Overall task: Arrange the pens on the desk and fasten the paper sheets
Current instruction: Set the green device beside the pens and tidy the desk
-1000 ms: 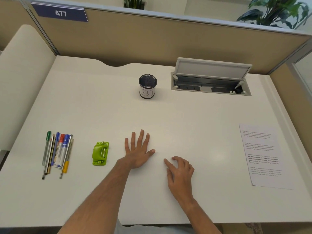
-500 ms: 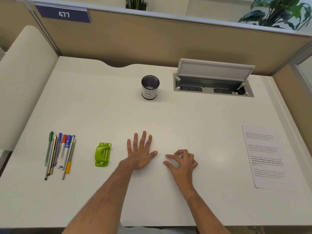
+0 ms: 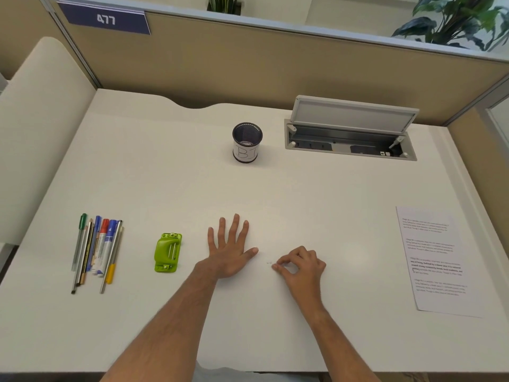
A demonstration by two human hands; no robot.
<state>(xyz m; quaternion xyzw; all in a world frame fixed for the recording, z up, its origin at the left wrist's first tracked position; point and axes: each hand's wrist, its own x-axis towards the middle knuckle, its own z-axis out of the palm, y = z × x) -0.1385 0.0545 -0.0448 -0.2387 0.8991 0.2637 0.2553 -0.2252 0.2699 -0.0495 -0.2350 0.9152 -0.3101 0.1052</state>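
Right hand point(image 3: 300, 267) has been curling its fingers together at centre frame, seemingly pinching nothing; left hand point(image 3: 228, 250) is lying spread flat. Pens point(image 3: 96, 250) are waiting at frame left, paper sheets point(image 3: 438, 260) at right. No step is under way; next, likely reaching left for pens

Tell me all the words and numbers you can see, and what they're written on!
"477": white digits on the blue sign on the partition.
"B" and then a stroke that could be I or 1: handwritten on the white label of the pen cup.
Printed paragraphs on the paper sheet: too small to read.
Print on the markers: too small to read.
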